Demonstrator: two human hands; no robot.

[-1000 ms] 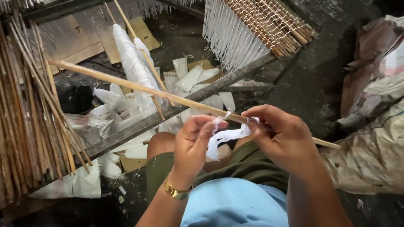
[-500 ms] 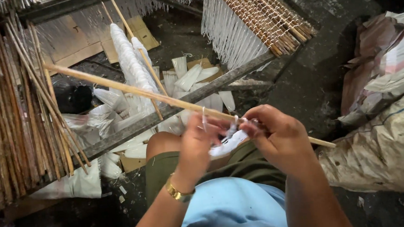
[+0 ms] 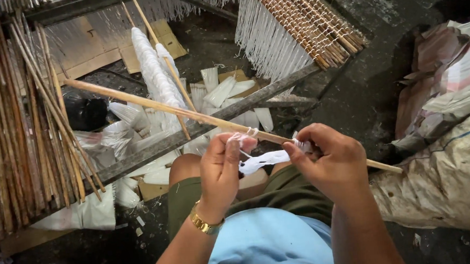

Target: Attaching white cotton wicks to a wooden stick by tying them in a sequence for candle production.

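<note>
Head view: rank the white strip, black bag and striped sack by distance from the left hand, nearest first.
1. White plastic strip: touching the left hand, between both hands.
2. Black plastic bag: upper left, behind the beam.
3. Pink-striped woven sack: far right.

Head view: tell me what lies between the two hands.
In the head view, a white strip spans the gap between the left hand and right hand, just under the long stick both hands hold.
</note>
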